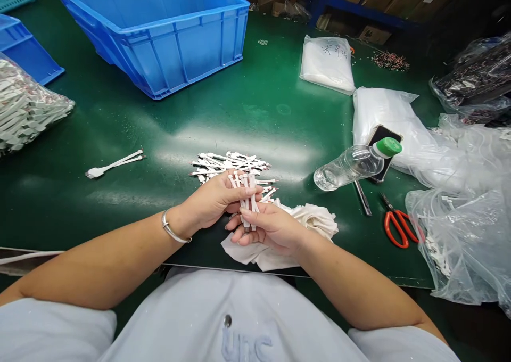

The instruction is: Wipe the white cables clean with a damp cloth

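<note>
Between my two hands is a small bunch of short white cables, held upright. My left hand closes on the upper part, its thumb lying across the cables. Lower down, my right hand grips the same bunch between thumb and fingers. Just beyond my hands lies a loose pile of similar white cables, partly hidden by my left hand. Under and beside my right hand is a crumpled white cloth. A separate pair of white cables rests on the table to the left.
A large blue bin stands at the back left of the green table. On the right are a clear bottle, a phone, red-handled pliers and plastic bags. A filled bag sits at far left.
</note>
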Action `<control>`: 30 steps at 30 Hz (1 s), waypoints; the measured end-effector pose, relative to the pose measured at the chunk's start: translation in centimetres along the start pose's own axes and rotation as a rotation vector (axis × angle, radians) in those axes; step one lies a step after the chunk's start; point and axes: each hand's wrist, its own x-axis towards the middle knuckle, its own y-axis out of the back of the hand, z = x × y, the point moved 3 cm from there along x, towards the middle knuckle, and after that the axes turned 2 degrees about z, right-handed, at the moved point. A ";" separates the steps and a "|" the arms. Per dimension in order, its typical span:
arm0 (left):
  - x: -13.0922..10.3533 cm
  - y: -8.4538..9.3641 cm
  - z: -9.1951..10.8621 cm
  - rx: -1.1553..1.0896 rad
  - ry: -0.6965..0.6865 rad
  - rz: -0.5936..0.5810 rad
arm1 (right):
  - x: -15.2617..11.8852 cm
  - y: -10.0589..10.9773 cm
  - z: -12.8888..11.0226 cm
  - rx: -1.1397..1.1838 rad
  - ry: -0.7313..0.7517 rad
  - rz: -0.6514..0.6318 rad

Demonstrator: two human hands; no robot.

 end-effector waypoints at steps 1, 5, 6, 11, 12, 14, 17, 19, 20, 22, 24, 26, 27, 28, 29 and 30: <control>0.0 0.0 0.1 -0.029 -0.004 -0.004 | 0.0 0.0 -0.1 -0.001 0.004 0.001; -0.2 -0.1 0.5 -0.094 -0.008 -0.036 | -0.1 0.0 -0.2 0.001 0.024 0.020; -0.3 -0.2 0.6 -0.101 -0.001 -0.045 | -0.1 0.0 -0.2 0.002 0.029 0.031; -0.3 -0.1 0.8 -0.109 0.019 -0.081 | -0.1 0.1 -0.4 0.005 0.048 0.067; -0.3 -0.1 0.8 -0.110 0.021 -0.085 | -0.2 0.1 -0.5 -0.003 0.047 0.064; -0.2 -0.1 0.6 -0.099 0.045 -0.098 | -0.2 0.1 -0.5 -0.037 0.035 0.029; -0.1 -0.1 0.2 -0.057 0.101 -0.124 | -0.2 0.1 -0.3 -0.111 -0.001 -0.050; -0.1 -0.2 0.1 -0.038 0.114 -0.132 | -0.2 0.1 -0.2 -0.144 -0.012 -0.065; -0.2 -0.2 0.1 -0.038 0.108 -0.132 | -0.2 0.2 -0.1 -0.152 -0.013 -0.063; -0.2 -0.2 0.3 -0.039 0.094 -0.125 | -0.1 0.3 -0.1 -0.154 -0.011 -0.057; -0.3 -0.1 0.3 -0.039 0.091 -0.114 | -0.1 0.3 -0.2 -0.152 -0.005 -0.059; -0.3 -0.1 0.3 -0.043 0.103 -0.098 | 0.0 0.3 -0.2 -0.156 -0.004 -0.067; -0.3 -0.1 0.2 -0.048 0.112 -0.087 | 0.0 0.3 -0.2 -0.163 -0.008 -0.069; -0.2 -0.1 0.1 -0.055 0.117 -0.073 | 0.0 0.3 -0.1 -0.170 -0.016 -0.068; -0.2 -0.1 0.1 -0.063 0.119 -0.058 | 0.0 0.3 -0.1 -0.176 -0.022 -0.060; -0.2 0.0 0.0 -0.073 0.118 -0.042 | 0.0 0.2 -0.1 -0.184 -0.029 -0.049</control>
